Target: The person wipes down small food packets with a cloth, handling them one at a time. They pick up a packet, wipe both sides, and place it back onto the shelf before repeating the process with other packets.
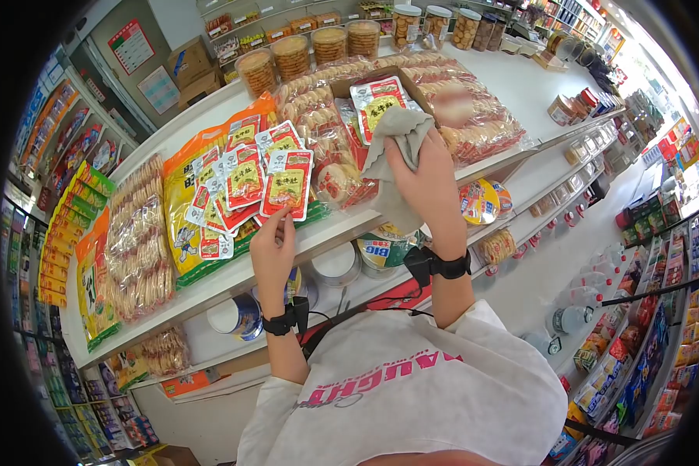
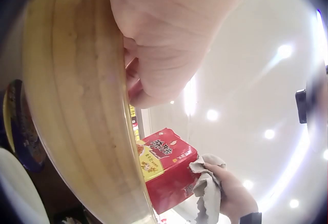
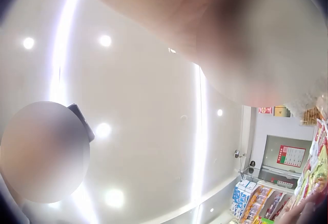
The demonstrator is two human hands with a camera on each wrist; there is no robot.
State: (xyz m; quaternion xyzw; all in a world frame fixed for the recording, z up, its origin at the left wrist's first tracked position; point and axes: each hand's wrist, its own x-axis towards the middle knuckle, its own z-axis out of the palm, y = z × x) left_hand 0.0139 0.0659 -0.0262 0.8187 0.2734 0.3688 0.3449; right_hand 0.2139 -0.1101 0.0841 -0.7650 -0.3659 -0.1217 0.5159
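My left hand (image 1: 274, 252) is at the shelf's front edge, fingers curled, pinching the lower edge of a red-and-white snack packet (image 1: 287, 182). Several similar packets (image 1: 243, 177) lie heaped behind it on a large yellow bag (image 1: 180, 175). My right hand (image 1: 419, 175) grips a grey cloth (image 1: 402, 128), which drapes over the near side of an open box (image 1: 421, 95) of packets and hangs past the shelf edge. From the left wrist view, the box (image 2: 171, 170) is red outside, with the cloth (image 2: 209, 188) against its corner.
Bags of round biscuits (image 1: 138, 233) flank the packets, with more biscuits (image 1: 474, 116) right of the box. Clear jars (image 1: 291, 56) line the back of the shelf. Tubs (image 1: 336, 264) stand on the level below. An aisle (image 1: 536, 287) runs along the right, beside stocked racks.
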